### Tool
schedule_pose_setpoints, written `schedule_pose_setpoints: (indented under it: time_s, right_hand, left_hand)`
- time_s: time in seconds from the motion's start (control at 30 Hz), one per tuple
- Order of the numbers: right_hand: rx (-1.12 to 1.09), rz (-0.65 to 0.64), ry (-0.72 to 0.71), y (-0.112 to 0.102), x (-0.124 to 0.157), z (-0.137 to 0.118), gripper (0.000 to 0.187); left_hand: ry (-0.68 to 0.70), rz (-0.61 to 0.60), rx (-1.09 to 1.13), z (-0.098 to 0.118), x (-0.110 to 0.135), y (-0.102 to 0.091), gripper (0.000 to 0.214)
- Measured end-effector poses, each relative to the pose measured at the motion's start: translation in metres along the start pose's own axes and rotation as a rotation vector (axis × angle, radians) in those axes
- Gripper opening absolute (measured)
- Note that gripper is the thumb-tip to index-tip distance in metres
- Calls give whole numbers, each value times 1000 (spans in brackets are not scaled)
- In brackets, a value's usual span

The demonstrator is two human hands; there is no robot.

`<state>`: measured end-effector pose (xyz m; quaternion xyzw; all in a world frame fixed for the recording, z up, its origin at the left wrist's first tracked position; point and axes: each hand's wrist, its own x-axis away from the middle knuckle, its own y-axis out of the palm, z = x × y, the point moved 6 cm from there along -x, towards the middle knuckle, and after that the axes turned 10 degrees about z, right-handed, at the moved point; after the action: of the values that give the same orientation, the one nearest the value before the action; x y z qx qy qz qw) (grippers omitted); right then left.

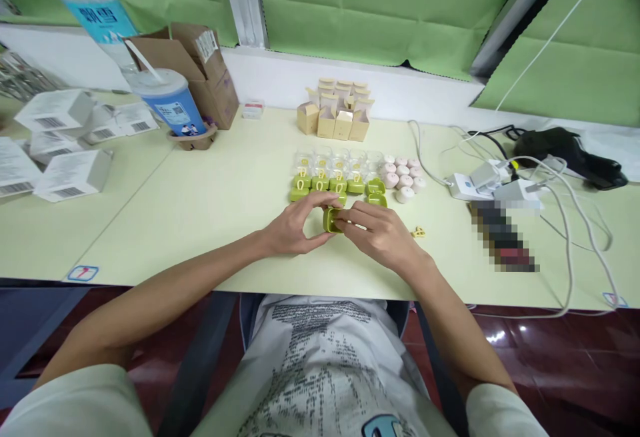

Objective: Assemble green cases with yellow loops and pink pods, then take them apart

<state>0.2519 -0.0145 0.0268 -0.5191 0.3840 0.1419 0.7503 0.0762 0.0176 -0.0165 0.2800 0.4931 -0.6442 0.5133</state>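
Note:
My left hand (293, 229) grips a small olive-green plastic case (329, 220) between thumb and fingers, its open side turned to the right. At that opening, my right hand (383, 232) has its fingers pinched together; whatever they hold is hidden. Just beyond both hands stand several green cases (300, 193) with pale yellow loops on them, and clear plastic covers (323, 158) behind. An opened green case (376, 192) is at the right end of that group. Round pale pink and white pieces (401, 176) cluster beside it. Small yellow pieces (419, 231) lie right of my right hand.
Small open cartons (335, 120) stand at the back of the table (240, 177). On the left are a blue drink cup (175, 107), a water bottle (95, 14), a cardboard box (220, 84) and white boxes (75, 174). Cables and a power strip (467, 187) lie right.

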Motion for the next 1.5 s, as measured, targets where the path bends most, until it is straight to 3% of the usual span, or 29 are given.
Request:
schedule_pose_setpoints:
  time_s: [0.17,0.37,0.5,0.57,0.63,0.7,0.77,0.87,0.97,1.13,1.27,1.37,1.5]
  right_hand:
    - [-73,-103,28,2,5,3,32]
    - [-81,-109,1,7,6,0,36]
    - [-171,-109,128,3,7,10,38]
    - [-290,-32,242,-7,6,19,31]
    - [-377,99,447,-19,7,34,17]
    - [-448,199,718,-22,13,49,24]
    - [-590,176,940,-12,19,56,45]
    - [-884,21,1089,13,22,50,56]
    - [-997,-29,1109,24,20,44,50]
    - [-937,1,1082,26,18,42,39]
    - [-957,43,1110,26,18,42,40]
    - [-1038,121,1144,24,16,42,44]
    - [-1108,178,1059,23,10,38,39]
  left_hand:
    - [13,-36,10,2,3,2,84]
    - [-44,-58,44,1,3,6,80]
    - [-66,-42,32,-1,-1,6,81]
    - [-69,-6,-10,-3,-4,4,79]
    - [-64,42,-41,-5,-7,0,76]
    - [-44,91,-60,-4,-8,-3,74]
    - [0,122,-93,-2,-9,-5,72]
    - [62,123,-150,0,-9,-5,72]
    - [102,116,-181,1,-7,-4,72]
    - [107,93,-169,5,-8,-1,66]
    - [88,81,-148,7,-13,-1,62]
    - [-24,112,-82,-1,-15,-6,47]
    - [-204,-34,7,-11,-14,0,44]
